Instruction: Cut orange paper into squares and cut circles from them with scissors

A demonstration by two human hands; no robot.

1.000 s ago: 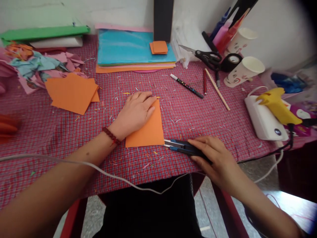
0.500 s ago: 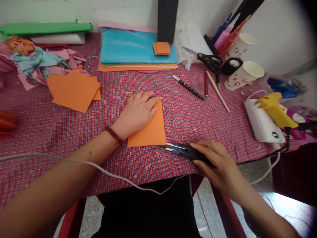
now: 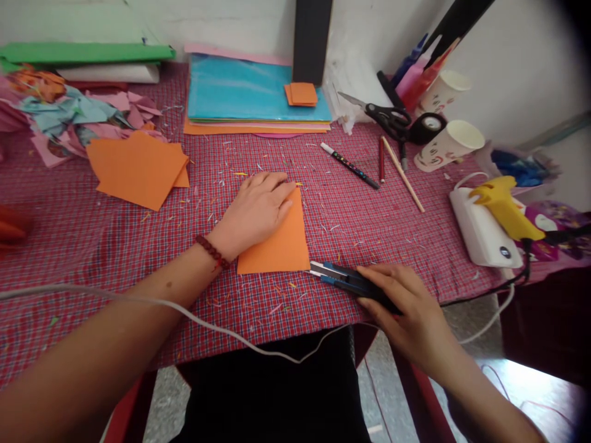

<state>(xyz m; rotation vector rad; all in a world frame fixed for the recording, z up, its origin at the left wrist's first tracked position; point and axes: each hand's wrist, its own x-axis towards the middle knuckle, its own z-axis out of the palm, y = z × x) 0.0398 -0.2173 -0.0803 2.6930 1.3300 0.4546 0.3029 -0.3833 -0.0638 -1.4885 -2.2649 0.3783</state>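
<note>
My left hand [image 3: 258, 209] lies flat on an orange sheet of paper [image 3: 281, 252], its fingers stretched toward the sheet's far edge. A dark beaded bracelet [image 3: 212, 251] circles that wrist. In my right hand [image 3: 410, 307] is a blue and black box cutter [image 3: 351, 282], held low over the checked cloth with its tip pointing left. The cutter's metal nose meets the sheet's near right corner; its blade is out of sight, apparently beneath the paper. Farther left lie more orange paper pieces [image 3: 136, 166].
Paper scraps [image 3: 78, 114] pile up at left. A blue packet [image 3: 240, 89] bears small orange squares [image 3: 302, 94]. Scissors [image 3: 385, 117], a marker [image 3: 349, 165], a wooden stick [image 3: 404, 175], a paper cup [image 3: 450, 146] and a yellow glue gun [image 3: 508, 206] are rightward. A white cable [image 3: 194, 317] crosses in front.
The cutter has shifted slightly; its blade, seen earlier along the sheet's near edge, is now hidden. My left hand and the sheet have stayed put.
</note>
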